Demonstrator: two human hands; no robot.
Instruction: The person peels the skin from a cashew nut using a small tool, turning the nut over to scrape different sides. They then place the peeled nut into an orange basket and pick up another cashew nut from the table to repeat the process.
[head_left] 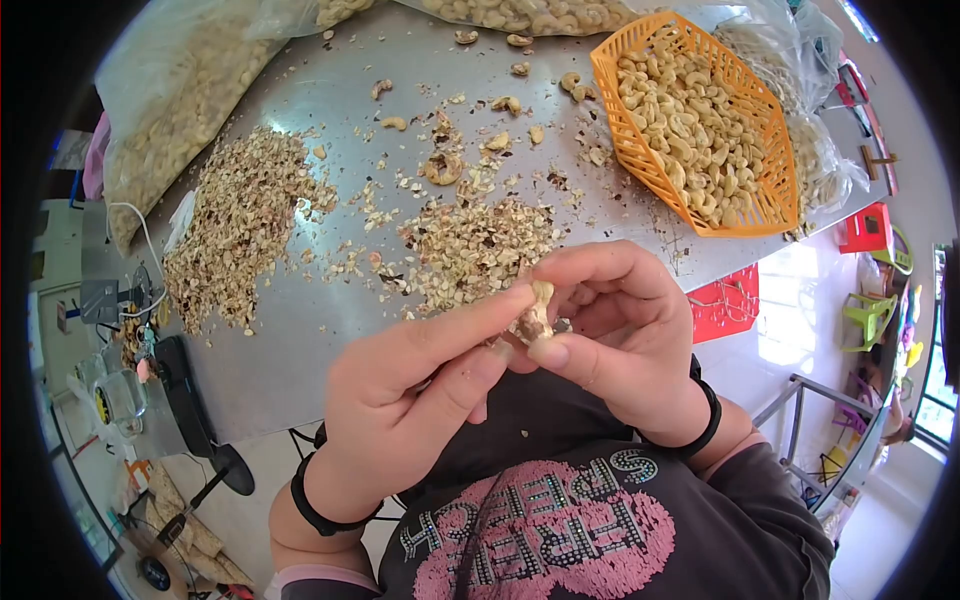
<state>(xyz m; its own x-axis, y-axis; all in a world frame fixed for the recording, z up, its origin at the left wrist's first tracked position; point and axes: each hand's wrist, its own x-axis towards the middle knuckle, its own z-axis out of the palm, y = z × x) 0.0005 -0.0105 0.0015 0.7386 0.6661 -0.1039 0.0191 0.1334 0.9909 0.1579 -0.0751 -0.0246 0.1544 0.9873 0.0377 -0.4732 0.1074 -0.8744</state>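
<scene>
Between the fingertips of both hands is a cashew nut (536,312), pale with a brown patch of skin. My left hand (410,390) pinches it from the left with thumb and forefinger. My right hand (625,335) grips its other side between thumb and forefinger, the other fingers curled. Just beyond the hands, a pile of skin flakes and crumbs (470,245) lies on the metal table (350,70). An orange basket (622,130) full of pale cashews (700,140) stands at the back right.
A larger heap of flakes (240,215) spreads at the left, beside a clear bag of cashews (175,125). Loose nuts lie scattered toward the back. More bags (820,160) rest right of the basket. A black scale-like device (185,395) is at the table's left edge.
</scene>
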